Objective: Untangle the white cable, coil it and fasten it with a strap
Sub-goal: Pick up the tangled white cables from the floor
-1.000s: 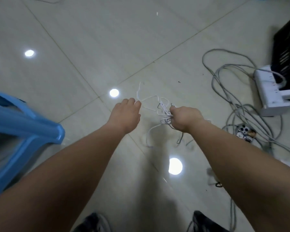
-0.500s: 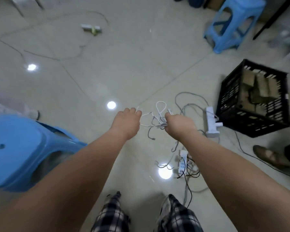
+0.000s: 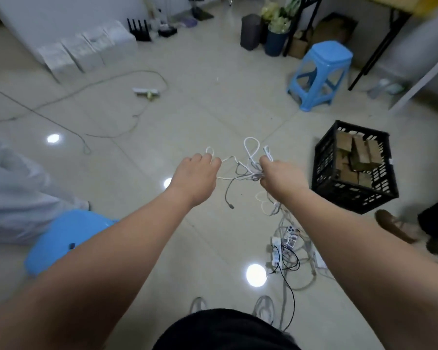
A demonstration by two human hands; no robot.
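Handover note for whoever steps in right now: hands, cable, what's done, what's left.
Left hand: grips one strand of the white cable, held up in the air.
Right hand: grips the knotted bunch, with loops sticking up above it and ends hanging below.
Done: the cable is off the floor, stretched between both hands. Not yet untangled.
Left: untangle, coil, fasten. No strap identifiable in view.
Mind the power strip and other leads on the floor under the right arm.
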